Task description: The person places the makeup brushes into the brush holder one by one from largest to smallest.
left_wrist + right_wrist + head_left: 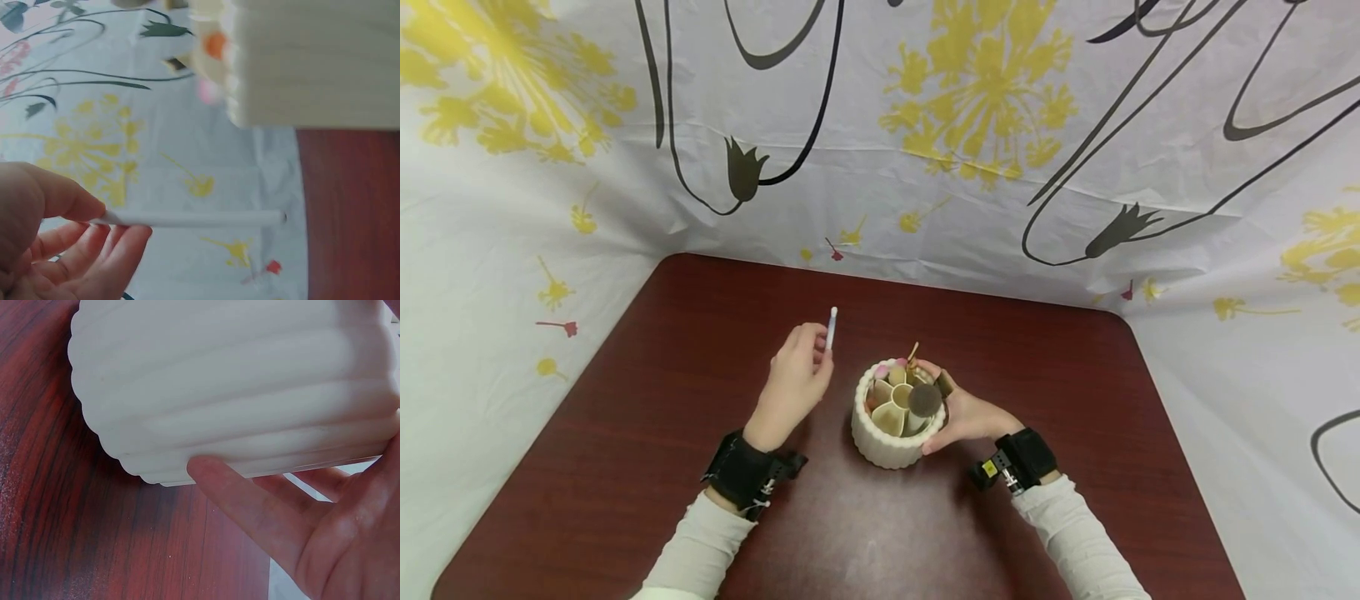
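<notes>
My left hand (795, 371) pinches a slim white pen-like stick (206, 218) between thumb and fingertips. In the head view the stick (832, 327) points up, its pale tip at the top, to the left of a cream organizer pot (883, 447). This round pot has ribbed walls and petal-shaped compartments. My right hand (972, 415) grips its right side, the thumb (219, 478) pressed to the ribs in the right wrist view. A makeup brush with a round grey-brown head (925, 401) stands in the pot, among gold and pink small items.
The pot stands on a dark red wood table (715, 333) with rounded far corners. Behind and beside the table hangs a white cloth (842, 108) printed with yellow flowers and dark stems. A black camera band (741, 472) circles the left wrist, another (1028, 457) the right.
</notes>
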The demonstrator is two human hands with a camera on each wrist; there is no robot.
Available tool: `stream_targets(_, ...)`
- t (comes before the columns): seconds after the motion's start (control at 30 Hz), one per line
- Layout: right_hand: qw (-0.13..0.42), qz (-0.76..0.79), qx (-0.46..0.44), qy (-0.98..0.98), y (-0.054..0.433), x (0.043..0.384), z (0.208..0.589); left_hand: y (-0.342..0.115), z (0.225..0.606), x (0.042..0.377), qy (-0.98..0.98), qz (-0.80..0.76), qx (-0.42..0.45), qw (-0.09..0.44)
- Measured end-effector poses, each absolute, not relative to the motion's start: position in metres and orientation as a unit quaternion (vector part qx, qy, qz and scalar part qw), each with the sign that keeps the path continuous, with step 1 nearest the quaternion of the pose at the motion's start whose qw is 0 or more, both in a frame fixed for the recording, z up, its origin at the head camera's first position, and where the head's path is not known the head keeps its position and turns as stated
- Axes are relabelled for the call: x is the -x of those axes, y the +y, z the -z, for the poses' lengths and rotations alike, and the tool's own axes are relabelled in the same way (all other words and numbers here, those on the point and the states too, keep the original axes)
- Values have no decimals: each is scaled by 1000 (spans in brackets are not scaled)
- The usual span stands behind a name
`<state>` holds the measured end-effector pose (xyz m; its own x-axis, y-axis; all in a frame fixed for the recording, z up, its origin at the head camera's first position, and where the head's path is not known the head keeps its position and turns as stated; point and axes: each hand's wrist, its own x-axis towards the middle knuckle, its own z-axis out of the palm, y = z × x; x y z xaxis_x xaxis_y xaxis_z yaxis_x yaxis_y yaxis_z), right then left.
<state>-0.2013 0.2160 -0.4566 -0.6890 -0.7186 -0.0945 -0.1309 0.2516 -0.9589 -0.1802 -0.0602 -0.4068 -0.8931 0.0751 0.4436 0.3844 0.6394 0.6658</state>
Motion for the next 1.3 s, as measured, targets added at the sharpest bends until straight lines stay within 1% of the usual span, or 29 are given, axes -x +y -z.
stream_targets(0.2,267,540,290,744,215,201,456,-45,396,178,-851,466,144,194)
stream_targets(0.43,259,536,292,748,216,201,459,-28,398,177,-825,497,167,211)
stream_targets(0.6,261,537,292,747,216,202,460,-19,408,178,-820,508,180,191)
stream_targets(0.8,253,525,298,756,216,202,461,-16,426,178,-834,499,171,159)
stream_targets(1.3,251,521,290,763,214,199,461,-16,446,169,-848,472,190,149)
